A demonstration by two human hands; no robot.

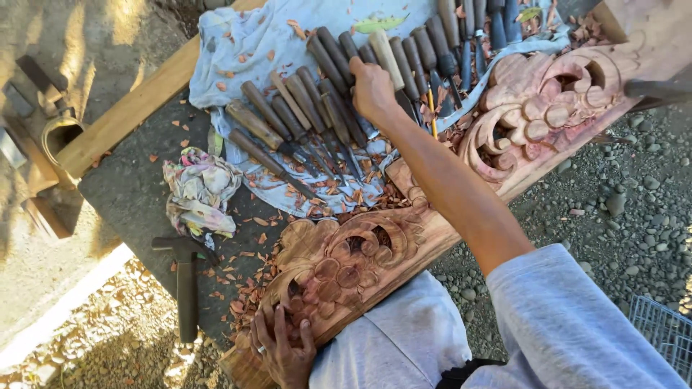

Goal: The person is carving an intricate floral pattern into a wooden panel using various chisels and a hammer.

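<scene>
A long reddish wooden plank (432,223), carved with scrolls and round fruit shapes, runs diagonally from lower left to upper right. My left hand (282,347) rests flat on its near carved end, fingers spread, a ring on one finger. My right hand (373,90) reaches out over a row of several wood-handled carving chisels (303,115) lying on a pale blue cloth (238,43). Its fingers curl around one light-coloured chisel handle (386,57) among the others.
A crumpled patterned rag (200,189) lies on the dark tabletop (130,194). A dark hammer (186,277) sits near the table's front edge. Wood chips litter the cloth and table. Gravel (620,209) covers the ground to the right. A wire cage corner (663,328) shows at lower right.
</scene>
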